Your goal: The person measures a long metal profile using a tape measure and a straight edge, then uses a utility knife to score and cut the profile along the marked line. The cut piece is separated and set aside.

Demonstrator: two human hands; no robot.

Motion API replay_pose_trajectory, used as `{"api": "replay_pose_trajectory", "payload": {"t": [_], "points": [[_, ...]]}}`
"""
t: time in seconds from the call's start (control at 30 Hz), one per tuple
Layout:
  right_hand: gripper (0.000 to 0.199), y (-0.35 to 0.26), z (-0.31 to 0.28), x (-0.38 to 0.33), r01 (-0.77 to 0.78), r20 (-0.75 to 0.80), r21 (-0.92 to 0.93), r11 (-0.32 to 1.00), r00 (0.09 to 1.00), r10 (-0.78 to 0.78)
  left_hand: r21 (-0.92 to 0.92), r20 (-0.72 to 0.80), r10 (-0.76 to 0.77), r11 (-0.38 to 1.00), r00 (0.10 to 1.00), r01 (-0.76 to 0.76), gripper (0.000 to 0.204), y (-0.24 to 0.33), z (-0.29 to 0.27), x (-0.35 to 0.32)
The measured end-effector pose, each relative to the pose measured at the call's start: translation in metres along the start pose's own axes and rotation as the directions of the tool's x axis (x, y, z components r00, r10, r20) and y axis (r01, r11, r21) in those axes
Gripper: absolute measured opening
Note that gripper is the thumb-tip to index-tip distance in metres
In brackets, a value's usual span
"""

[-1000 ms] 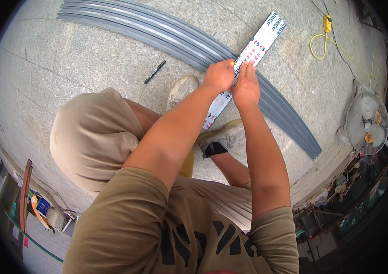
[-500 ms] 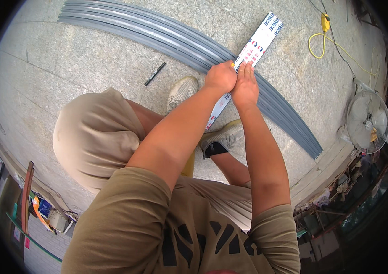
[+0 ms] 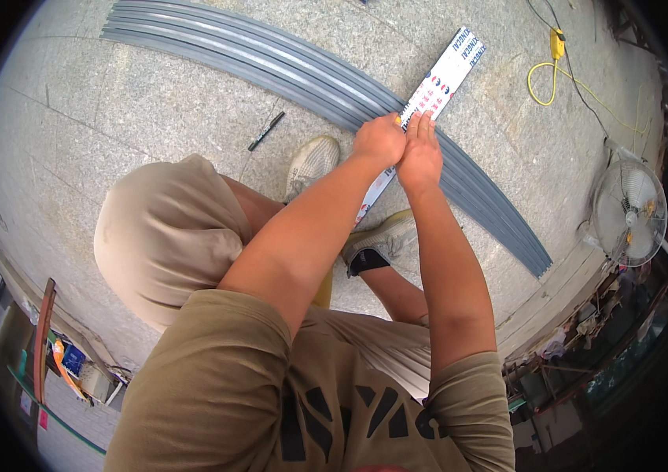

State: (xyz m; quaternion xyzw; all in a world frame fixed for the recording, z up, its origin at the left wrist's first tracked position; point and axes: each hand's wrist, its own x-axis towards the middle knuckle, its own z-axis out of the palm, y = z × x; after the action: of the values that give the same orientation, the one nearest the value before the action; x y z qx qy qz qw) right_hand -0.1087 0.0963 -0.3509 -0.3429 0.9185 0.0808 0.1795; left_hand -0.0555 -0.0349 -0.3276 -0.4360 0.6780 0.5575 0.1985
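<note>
A white film-covered flat strip (image 3: 437, 85), printed in blue and red, lies crosswise over a bundle of long grey ribbed profiles (image 3: 302, 72). My left hand (image 3: 381, 139) is closed in a fist at the strip's left edge, where it crosses the bundle. A small yellow bit shows by its knuckles; the rest of what it grips is hidden. Beside it, touching or nearly so, my right hand (image 3: 420, 153) lies on the strip with its fingers stretched out along it. The strip's near end (image 3: 377, 193) shows between my forearms.
A black marker pen (image 3: 266, 131) lies on the concrete floor left of my shoes (image 3: 314, 165). To the right stand a round fan (image 3: 629, 212) and a yellow cord with a plug block (image 3: 557, 45). Clutter lines the right edge; an orange-and-blue pile (image 3: 70, 362) sits lower left.
The view has shifted slightly. Both hands stay at the same crossing of strip and bundle, in nearly the same pose.
</note>
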Motion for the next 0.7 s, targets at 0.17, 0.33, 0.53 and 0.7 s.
{"api": "replay_pose_trajectory", "payload": {"t": [0.17,0.33,0.53,0.7], "points": [[0.097,0.000,-0.005,0.002,0.001,-0.001,0.020,1.000,1.000,-0.001,0.006,-0.029,0.008,1.000,1.000,-0.008,0.051,-0.006,0.001,-0.007],[0.104,0.006,0.012,0.004,0.000,-0.047,0.000,1.000,0.999,0.000,0.034,-0.046,0.049,0.998,0.998,-0.048,0.050,-0.010,0.003,-0.008],[0.120,-0.007,-0.023,-0.003,-0.018,0.075,0.071,0.997,0.997,0.013,0.052,-0.231,0.097,0.995,0.968,-0.088,0.049,-0.061,0.025,-0.050],[0.123,-0.007,-0.029,-0.004,-0.020,0.095,0.058,0.998,0.995,0.015,0.050,-0.241,0.017,0.999,0.970,-0.005,0.055,-0.090,0.028,-0.088]]}}
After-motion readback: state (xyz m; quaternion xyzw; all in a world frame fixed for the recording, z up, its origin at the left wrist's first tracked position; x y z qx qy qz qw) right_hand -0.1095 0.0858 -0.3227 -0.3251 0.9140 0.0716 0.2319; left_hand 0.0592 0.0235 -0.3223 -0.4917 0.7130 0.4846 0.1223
